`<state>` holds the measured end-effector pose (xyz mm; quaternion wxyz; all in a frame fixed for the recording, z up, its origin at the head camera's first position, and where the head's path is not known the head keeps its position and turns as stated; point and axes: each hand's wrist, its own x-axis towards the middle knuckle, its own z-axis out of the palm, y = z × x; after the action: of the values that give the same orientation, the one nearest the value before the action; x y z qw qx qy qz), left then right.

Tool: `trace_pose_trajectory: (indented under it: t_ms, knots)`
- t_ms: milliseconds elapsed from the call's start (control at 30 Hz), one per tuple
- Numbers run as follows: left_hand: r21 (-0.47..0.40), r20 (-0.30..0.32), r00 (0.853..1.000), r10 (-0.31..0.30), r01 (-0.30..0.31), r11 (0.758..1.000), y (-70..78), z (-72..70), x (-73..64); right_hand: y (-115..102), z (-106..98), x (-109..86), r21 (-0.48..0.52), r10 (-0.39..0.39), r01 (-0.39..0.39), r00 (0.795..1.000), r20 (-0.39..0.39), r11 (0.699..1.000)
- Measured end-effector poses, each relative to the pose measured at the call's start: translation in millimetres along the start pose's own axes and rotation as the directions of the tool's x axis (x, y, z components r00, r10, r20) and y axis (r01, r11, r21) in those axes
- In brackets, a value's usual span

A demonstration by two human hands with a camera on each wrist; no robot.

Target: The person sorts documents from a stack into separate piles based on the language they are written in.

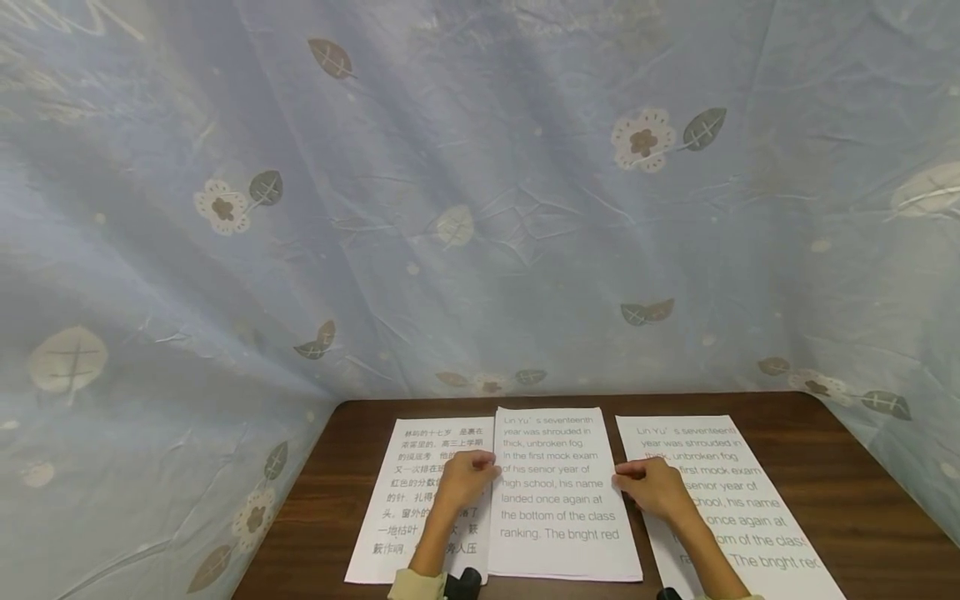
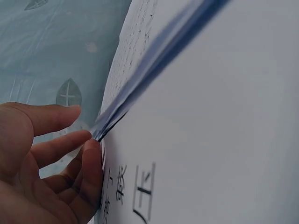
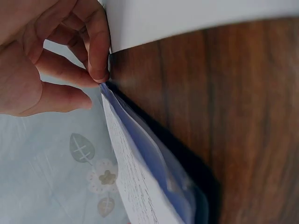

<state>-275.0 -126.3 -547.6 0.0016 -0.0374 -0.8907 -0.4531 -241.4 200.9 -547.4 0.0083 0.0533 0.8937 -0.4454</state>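
Between the two hands lies a stack of paper sheets (image 1: 555, 504) printed with English text. My left hand (image 1: 467, 479) touches its left edge. In the left wrist view, the left fingertips (image 2: 92, 149) meet that edge while the thumb stands apart. My right hand (image 1: 654, 485) is at the stack's right edge. The right wrist view shows the index fingertip (image 3: 98, 70) against the edge, thumb away from the paper. Loose layers show along the stack's side (image 3: 145, 149). Under the left hand is a stack with Chinese text (image 1: 390, 533); under the right, another English stack (image 1: 757, 521).
The stacks sit on a dark brown wooden table (image 1: 307, 508). A pale blue curtain (image 1: 480, 275) with leaf and flower prints hangs behind it and along its left side. A strip of bare wood separates the middle and right stacks.
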Motion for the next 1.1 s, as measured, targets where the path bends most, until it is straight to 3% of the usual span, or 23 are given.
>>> trace_pose_trajectory:
  t_ms: [500, 800, 1100]
  knots:
    - [-0.067, -0.019, 1.0, 0.007, -0.009, 0.998, 3.4, 6.0, -0.9, -3, 2, -2.5, -0.039, -0.031, 0.029, 0.998, -0.058, 0.999]
    - [-0.137, -0.04, 0.998, -0.039, 0.034, 0.99, 11.3, 10.0, -4.7, -8, 0, -3.1, -0.058, -0.024, 0.021, 0.998, -0.063, 0.998]
    - [-0.174, -0.062, 0.998, -0.023, 0.012, 0.985, 14.1, 6.2, -6.3, -13, -3, -5.7, 0.044, 0.013, -0.011, 0.999, -0.036, 0.999]
